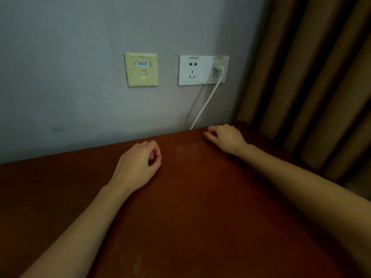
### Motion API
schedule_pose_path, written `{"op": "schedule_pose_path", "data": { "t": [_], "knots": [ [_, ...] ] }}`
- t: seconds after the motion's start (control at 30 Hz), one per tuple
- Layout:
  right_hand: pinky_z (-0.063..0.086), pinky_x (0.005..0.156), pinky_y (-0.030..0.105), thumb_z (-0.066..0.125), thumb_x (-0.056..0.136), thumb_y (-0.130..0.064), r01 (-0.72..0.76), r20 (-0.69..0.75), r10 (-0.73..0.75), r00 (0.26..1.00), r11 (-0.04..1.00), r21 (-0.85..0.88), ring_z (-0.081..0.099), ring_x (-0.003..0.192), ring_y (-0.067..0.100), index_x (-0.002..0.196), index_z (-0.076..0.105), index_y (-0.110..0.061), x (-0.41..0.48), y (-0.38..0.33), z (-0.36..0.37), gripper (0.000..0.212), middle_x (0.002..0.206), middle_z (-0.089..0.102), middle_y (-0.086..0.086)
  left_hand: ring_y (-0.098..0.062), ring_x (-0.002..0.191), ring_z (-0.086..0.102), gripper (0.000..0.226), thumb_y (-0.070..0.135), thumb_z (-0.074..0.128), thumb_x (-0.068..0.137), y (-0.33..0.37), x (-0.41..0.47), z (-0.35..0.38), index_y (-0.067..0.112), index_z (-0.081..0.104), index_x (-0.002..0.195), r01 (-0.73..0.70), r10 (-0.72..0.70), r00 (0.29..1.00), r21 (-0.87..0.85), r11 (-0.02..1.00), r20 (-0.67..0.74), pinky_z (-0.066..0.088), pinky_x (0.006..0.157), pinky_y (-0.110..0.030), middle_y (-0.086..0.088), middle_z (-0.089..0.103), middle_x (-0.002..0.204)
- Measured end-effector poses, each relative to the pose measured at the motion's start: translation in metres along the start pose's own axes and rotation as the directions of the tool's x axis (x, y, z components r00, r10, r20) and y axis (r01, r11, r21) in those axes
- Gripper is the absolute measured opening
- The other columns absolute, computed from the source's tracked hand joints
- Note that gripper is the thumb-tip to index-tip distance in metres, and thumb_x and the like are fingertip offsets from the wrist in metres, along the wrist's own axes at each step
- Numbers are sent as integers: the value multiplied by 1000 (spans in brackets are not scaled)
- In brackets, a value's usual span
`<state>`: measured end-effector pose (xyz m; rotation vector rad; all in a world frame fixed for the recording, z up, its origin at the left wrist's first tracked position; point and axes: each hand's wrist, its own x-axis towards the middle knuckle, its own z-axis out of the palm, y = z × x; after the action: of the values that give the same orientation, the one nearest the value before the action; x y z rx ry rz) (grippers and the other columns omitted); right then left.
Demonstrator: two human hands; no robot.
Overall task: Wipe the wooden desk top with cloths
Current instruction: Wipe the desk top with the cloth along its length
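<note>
At your twelve o'clock a dim grey wall [60, 57] carries a yellowed data plate [141, 69] and a white double socket [192, 70], one white plug [219, 67] in it; brown curtains [311, 77] hang at two o'clock.

a reddish-brown wooden table [200, 217] fills the lower view, its far edge against a grey wall [60, 77]. the left hand [138, 167] rests on it near the middle, fingers [155, 155] curled toward the thumb. the right hand [226, 138] rests at the far edge, also curled. on the wall are a yellowed data socket [142, 69] and a white double outlet [202, 70]. a white plug [218, 67] sits in the outlet's right half, its cable [206, 101] running down behind the table. brown curtains [311, 77] hang at right.
</note>
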<state>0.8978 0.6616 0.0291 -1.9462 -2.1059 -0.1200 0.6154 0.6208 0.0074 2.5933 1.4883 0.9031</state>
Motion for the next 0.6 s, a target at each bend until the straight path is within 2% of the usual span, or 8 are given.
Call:
{"op": "schedule_pose_path", "data": {
  "t": [0.07,0.17,0.23,0.33,0.47,0.53,0.6],
  "knots": [
    [43,60,30,43,98,-43,59,45,-60,997,998,36,58,57,14,79,57,-24,-21,7,-8,30,67,60,-2,-11,70,46,8,28,58,86,-1,1,1,27,51,85,3,-3,1000,2,1000,1,30,56,-29,10,47,73],
    [47,57,33,43,99,-41,-5,81,2,997,999,46,52,50,7,84,61,-20,-32,34,-17,31,64,56,-4,-12,69,46,8,27,58,86,-1,0,1,26,51,84,-2,2,1000,2,1000,-9,29,56,-29,10,47,72],
    [48,59,36,42,99,-40,-76,50,75,996,997,20,56,57,14,89,62,-18,-23,51,-17,32,71,60,0,-12,69,46,8,27,58,86,0,0,1,26,51,84,-1,2,1000,10,1000,-14,30,57,-29,10,47,72],
    [40,63,31,40,100,-38,-197,-1,197,980,979,-54,58,77,24,102,64,-16,4,60,-9,33,90,64,9,-13,71,47,7,27,57,86,0,0,1,25,50,84,0,1,1000,11,1000,-14,30,58,-29,9,46,72],
    [45,76,36,39,100,-34,-364,-79,358,930,928,-80,60,101,36,113,64,-12,47,46,6,36,112,63,19,-12,71,46,6,26,56,87,2,1,0,25,50,86,-2,2,1000,16,1000,-7,28,56,-28,10,46,73],
    [46,80,37,39,100,-33,-402,-90,396,914,913,-63,59,105,38,112,64,-8,62,33,11,38,115,62,20,-11,71,46,6,27,55,88,2,1,0,26,49,86,-3,3,1000,22,1000,-8,26,53,-25,11,46,73],
    [46,81,36,40,99,-35,-369,-75,365,928,928,-55,58,105,38,111,64,-6,69,17,13,39,115,62,21,-10,71,46,7,27,55,88,2,1,0,27,49,86,-6,6,1000,19,1000,-5,26,52,-22,12,45,72]
  ]
}}
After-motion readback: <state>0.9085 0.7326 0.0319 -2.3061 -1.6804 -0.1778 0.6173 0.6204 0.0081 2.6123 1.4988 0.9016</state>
